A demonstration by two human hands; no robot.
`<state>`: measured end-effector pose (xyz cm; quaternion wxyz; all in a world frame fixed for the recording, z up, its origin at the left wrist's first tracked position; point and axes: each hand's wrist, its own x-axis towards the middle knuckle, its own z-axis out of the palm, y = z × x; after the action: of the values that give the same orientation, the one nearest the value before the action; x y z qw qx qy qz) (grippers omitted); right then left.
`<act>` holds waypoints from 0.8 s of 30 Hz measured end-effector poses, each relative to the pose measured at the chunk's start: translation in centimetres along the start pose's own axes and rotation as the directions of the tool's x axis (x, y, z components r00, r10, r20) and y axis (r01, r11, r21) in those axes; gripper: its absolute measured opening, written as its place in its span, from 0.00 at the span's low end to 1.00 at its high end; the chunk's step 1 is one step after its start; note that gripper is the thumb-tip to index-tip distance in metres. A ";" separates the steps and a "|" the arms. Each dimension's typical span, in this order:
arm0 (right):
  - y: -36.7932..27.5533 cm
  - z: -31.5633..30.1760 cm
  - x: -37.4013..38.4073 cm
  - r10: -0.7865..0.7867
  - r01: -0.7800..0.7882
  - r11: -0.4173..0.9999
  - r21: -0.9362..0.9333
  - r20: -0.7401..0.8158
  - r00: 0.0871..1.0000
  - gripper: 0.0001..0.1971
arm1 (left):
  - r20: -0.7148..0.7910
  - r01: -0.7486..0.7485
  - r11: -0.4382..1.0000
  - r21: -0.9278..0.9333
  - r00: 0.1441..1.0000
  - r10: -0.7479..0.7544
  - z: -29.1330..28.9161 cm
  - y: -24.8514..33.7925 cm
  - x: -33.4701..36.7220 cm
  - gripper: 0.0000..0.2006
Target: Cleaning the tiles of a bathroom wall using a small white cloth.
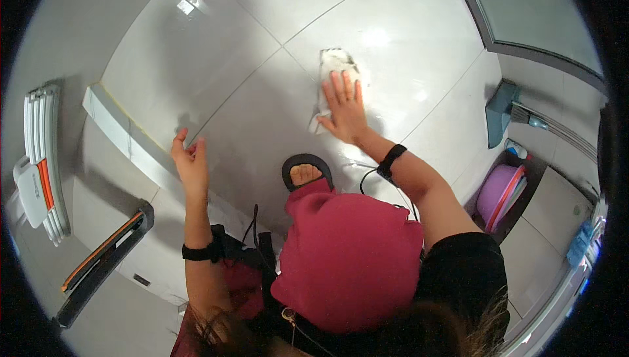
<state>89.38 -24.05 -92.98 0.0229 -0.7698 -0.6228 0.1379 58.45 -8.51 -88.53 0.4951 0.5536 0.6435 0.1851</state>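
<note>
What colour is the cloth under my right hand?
Mostly white cloth, best seen in the head view.

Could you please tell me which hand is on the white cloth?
The right hand, spread over the white cloth on the tiled floor; the left hand is apart from it, fingers loosely bent.

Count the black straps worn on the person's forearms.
2: one strap around the left forearm, another strap around the right forearm; the right hand rests on the white cloth.
</note>
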 end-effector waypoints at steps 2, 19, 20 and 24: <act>-1.1 0.2 0.8 -0.094 0.095 0.995 0.010 -0.018 0.995 0.39 | 0.040 -0.022 1.000 -0.022 0.999 0.023 0.6 0.5 -0.1 0.22; 15.3 0.2 3.6 0.721 -0.728 0.667 0.159 -0.380 0.579 0.35 | -0.086 0.046 0.991 -0.129 0.995 -0.058 -3.9 3.5 -1.8 0.21; 13.5 0.4 6.5 0.635 -0.639 0.757 0.140 -0.393 0.666 0.35 | -0.110 0.082 0.986 -0.146 0.989 -0.098 -4.4 3.9 -2.0 0.21; 0.3 1.5 18.9 0.252 -0.284 0.958 -0.028 -0.390 0.886 0.34 | -0.228 0.025 0.986 -0.162 0.972 -0.062 -5.5 4.4 -2.2 0.21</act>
<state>92.79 -6.11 -97.91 0.0920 -0.8607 -0.4992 -0.0393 55.96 -7.36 -81.70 0.4628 0.4729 0.6923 0.2879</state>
